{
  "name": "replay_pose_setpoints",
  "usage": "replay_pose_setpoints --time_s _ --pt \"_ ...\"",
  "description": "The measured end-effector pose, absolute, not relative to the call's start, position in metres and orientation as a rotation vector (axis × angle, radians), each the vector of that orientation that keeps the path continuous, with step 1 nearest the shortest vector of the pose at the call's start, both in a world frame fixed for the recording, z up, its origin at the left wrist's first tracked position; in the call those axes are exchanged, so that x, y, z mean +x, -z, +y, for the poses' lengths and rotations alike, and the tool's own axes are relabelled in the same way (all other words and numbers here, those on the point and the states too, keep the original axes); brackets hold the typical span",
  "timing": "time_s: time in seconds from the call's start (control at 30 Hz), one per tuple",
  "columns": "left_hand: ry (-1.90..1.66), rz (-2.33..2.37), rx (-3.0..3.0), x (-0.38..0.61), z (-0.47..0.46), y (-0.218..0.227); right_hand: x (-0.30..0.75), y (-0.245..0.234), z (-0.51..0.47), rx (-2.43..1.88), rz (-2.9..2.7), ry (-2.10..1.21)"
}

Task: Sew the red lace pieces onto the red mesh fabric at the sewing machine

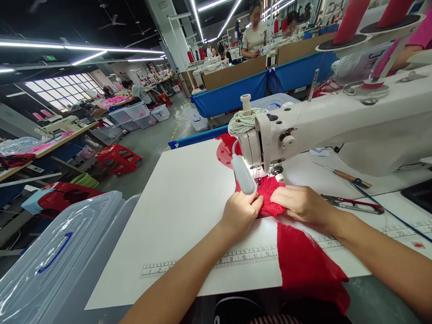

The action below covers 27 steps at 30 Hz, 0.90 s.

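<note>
Under the needle of a white sewing machine [313, 130] lies a piece of red lace fabric [267, 191]. My left hand [240, 211] grips its left side, thumb and fingers pinched together close to the needle. On the right, my right hand [300, 202] is closed on the fabric's other edge. A small white lamp [243, 174] on a bent stem partly hides the needle area. More red fabric [307, 265] hangs over the table's front edge below my right hand, and another red piece [225, 153] lies behind the machine head.
Thread snips [353, 204] and a wooden-handled awl [344, 174] lie right of my hands. A ruler strip [243, 257] runs along the white table [162, 202]. Left stands a lidded plastic bin [64, 256]; beyond are red stools [118, 158]. Co-workers sit and stand farther back.
</note>
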<state>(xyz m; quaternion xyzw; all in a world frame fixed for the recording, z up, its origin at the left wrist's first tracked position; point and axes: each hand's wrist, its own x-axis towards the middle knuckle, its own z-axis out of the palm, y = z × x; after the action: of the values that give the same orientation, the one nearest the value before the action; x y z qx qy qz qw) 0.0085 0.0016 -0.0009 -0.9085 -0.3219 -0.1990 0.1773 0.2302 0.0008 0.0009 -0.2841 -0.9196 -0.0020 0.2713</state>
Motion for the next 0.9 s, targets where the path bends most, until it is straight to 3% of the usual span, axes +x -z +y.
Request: replay_pose_setpoints --time_s 0.37,0.9 --pt "0.432 -0.999 -2.819 0.008 -0.013 -0.017 0.225 0.0 0.001 -0.93 -2.491 0.101" --pt "0.47 -0.926 -2.653 0.007 -0.017 -0.012 0.223 0.001 0.0 -1.03 -2.492 0.175"
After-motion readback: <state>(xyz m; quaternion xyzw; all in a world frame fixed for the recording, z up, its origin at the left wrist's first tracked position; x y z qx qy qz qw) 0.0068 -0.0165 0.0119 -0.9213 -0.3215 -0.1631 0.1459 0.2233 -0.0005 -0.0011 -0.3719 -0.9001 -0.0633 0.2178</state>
